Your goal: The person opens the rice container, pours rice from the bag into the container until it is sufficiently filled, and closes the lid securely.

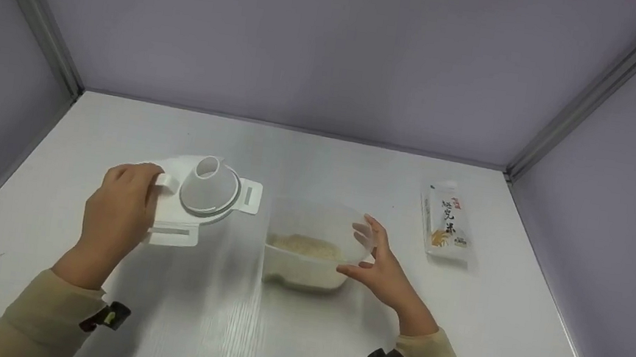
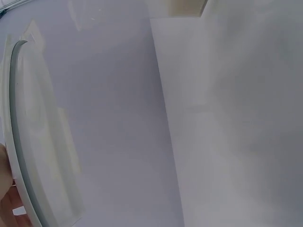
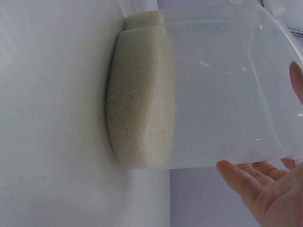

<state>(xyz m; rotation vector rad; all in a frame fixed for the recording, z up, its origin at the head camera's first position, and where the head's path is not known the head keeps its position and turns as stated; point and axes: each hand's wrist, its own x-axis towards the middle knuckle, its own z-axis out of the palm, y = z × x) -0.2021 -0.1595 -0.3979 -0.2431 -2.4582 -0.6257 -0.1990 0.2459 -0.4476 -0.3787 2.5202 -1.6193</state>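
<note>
My left hand [image 1: 121,202] grips the left side of a white plastic lid [image 1: 169,208] with a round pouring spout [image 1: 210,186] and side clips, raised over the table. The left wrist view shows the lid edge-on, with a grey seal [image 2: 21,146] along its rim. To its right, a clear plastic container [image 1: 319,215] stands upright, with white rice [image 3: 139,94] in its lower part. My right hand [image 1: 382,273] holds the container's right side near the top, thumb at the front and fingers toward the back.
A vacuum-packed bag of rice [image 1: 447,223] with printed characters lies to the right of the container. The white table [image 1: 308,349] is bounded by grey-lilac panels [image 1: 310,48] at the back and both sides.
</note>
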